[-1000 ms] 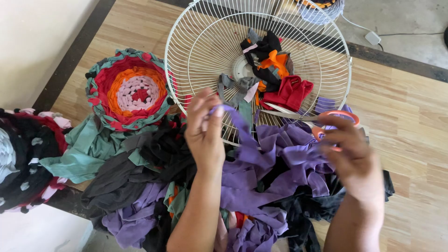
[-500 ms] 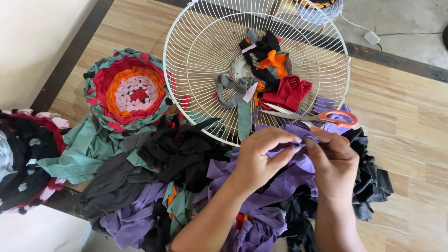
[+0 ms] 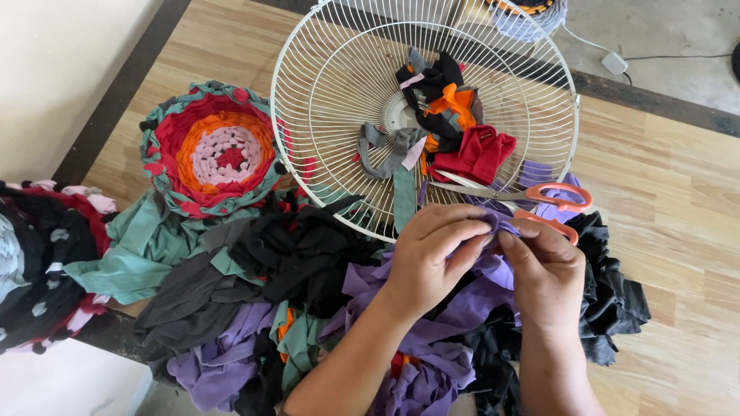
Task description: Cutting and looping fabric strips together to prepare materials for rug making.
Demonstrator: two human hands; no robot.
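Left hand and right hand, each grip pinched together on one soft purple jersey fabric strip, above the rag heap beside the white wire fan guard. Light, limp, probably stretchy; best held near its end.

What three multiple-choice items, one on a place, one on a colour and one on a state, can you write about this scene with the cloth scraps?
1. Where do the orange-handled scissors lie?
A. on the cloth pile at the lower right rim of the white wire fan guard
B. on the round braided rag mat
C. in the left hand

2. What colour is the cloth strip pinched by both hands?
A. red
B. purple
C. green

3. How are the left hand and right hand?
A. far apart
B. flat on the floor
C. close together, both gripping the strip

Answers: 1 A, the handles rest beside the guard's rim. 2 B, purple shows between the fingers. 3 C, the fingertips meet on the strip.
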